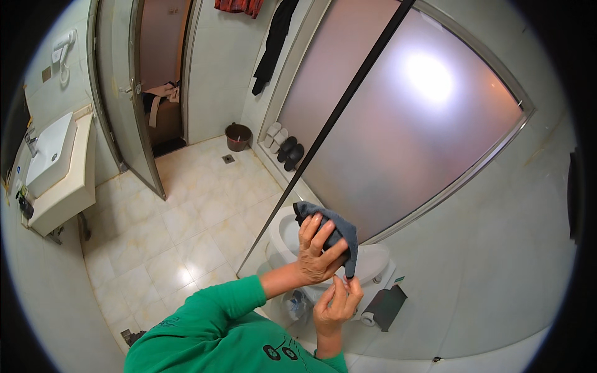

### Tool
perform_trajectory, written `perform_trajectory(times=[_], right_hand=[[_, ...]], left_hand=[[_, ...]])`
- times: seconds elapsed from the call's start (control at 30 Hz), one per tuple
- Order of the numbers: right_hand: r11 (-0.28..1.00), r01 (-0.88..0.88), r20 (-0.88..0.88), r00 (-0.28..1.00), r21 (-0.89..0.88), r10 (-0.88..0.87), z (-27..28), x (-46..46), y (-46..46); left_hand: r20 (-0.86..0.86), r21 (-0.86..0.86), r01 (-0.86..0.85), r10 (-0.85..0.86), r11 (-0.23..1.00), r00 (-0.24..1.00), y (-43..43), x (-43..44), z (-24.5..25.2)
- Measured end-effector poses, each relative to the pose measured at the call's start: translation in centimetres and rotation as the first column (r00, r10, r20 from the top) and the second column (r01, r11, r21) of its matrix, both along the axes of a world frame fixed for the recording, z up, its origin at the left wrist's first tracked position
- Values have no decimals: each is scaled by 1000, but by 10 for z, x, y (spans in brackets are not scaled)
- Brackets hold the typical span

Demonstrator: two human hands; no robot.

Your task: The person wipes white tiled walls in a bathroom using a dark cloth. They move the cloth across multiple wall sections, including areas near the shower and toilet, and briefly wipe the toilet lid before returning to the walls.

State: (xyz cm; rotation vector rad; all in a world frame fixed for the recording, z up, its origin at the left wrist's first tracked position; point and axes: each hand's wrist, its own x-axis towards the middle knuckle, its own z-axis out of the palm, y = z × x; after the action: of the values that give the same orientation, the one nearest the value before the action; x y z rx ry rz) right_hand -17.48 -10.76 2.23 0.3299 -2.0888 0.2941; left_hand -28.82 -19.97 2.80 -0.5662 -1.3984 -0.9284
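A grey cloth (347, 228) with a black edge is bunched in front of me, above the toilet (284, 233). My left hand (319, 256) is spread over the bunched cloth, its fingers pressing into the folds. Below it, my right hand (338, 300) pinches the cloth's lower corner between thumb and fingers. The cloth and my left hand hide part of the toilet bowl and seat.
A dark-framed glass panel (345, 98) runs diagonally beside the toilet. A roll holder (385, 307) is on the right wall. Slippers (291, 154) and a brown bucket (238, 136) stand farther off. A washbasin (51, 154) is at left, near an open door (121, 93).
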Motion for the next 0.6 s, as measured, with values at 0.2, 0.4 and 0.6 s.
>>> perform_trajectory(times=[0.2, 0.4, 0.6], right_hand=[[998, -48, 69, 996, -44, 51, -3, 3, 3], [1000, -23, 19, 1000, 3, 23, -7, -1, 3], [999, -52, 19, 998, -12, 52, -8, -1, 6]], left_hand=[[272, 178, -156, 104, 972, 957, -28, -56, 51], [223, 179, -75, 34, 981, 974, 4, -14, 60], [71, -45, 4, -1, 999, 997, -15, -12, 50]])
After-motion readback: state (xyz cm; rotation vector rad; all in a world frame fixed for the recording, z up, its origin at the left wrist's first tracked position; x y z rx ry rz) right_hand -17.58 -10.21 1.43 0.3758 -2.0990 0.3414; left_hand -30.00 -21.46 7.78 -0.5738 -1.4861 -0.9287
